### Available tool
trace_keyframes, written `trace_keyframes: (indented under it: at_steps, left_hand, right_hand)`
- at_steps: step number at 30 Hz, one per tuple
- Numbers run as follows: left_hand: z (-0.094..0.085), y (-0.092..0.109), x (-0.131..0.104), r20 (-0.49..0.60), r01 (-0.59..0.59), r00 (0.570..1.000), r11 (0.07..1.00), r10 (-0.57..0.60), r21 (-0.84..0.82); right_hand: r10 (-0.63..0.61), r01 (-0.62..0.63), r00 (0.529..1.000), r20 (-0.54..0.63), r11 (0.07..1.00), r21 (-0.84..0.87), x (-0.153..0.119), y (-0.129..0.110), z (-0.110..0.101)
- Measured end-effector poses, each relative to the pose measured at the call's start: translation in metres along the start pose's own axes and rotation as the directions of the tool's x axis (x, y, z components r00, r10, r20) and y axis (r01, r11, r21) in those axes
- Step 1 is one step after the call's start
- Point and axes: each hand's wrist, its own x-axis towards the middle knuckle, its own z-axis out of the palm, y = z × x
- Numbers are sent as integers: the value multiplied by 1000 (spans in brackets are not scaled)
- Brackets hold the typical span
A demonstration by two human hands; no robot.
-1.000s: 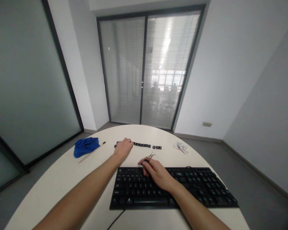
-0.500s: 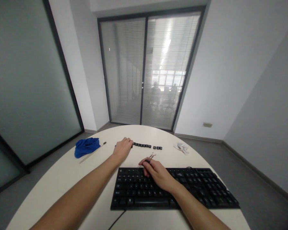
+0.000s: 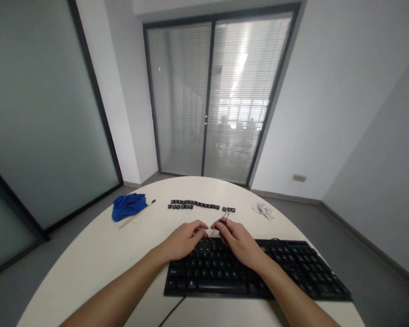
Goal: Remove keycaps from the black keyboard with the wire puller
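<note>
A black keyboard (image 3: 221,274) lies on the pale round table. Over its upper left part, my left hand (image 3: 187,238) has its fingers curled together; whatever they may hold is too small to make out. My right hand (image 3: 236,238) is closed on a thin wire keycap puller (image 3: 226,216) with a dark handle, its wire ends pointing away from me. The fingertips of both hands are close to each other above the keyboard's back edge. Beyond them, small black keycaps (image 3: 204,205) lie in rows on the table.
At the left lie a blue cloth (image 3: 128,206) and a thin brush (image 3: 136,215) with a dark tip. White crumpled gloves or cloth (image 3: 264,210) rest at the right. A cable (image 3: 172,311) runs from the keyboard's front edge towards me.
My left hand has come back from the keycap rows to the keyboard, beside my right hand. My right hand has risen slightly, still holding the puller. The view has shifted a little.
</note>
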Motion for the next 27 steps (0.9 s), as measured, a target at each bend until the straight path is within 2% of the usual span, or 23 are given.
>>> trace_keyframes:
  at_steps: [4, 10, 14, 18, 22, 27]
  left_hand:
    - [-2, -6, -7, 47, -26, 999, 999, 25, 25]
    - [3, -15, -7, 38, -94, 995, 994, 92, 61]
    - [2, -14, -8, 61, -128, 990, 991, 125, 50]
    - [-3, -12, -8, 116, -162, 981, 986, 155, 46]
    - [-4, -10, -7, 125, -182, 977, 980, 172, 76]
    - [-3, -10, -6, 127, -178, 978, 978, 164, 111]
  right_hand:
    - [1, 8, 996, 91, 995, -97, -2, -2, -10]
    - [3, 12, 988, 154, 995, -97, -2, 6, -5]
    - [-31, 51, 984, 175, 992, -112, 0, 7, -1]
    - [-21, 54, 978, 208, 987, -153, -2, 4, -5]
    - [-18, 63, 966, 257, 984, -168, -5, 2, -9]
    - [-9, 27, 976, 217, 997, -79, -5, 4, -3]
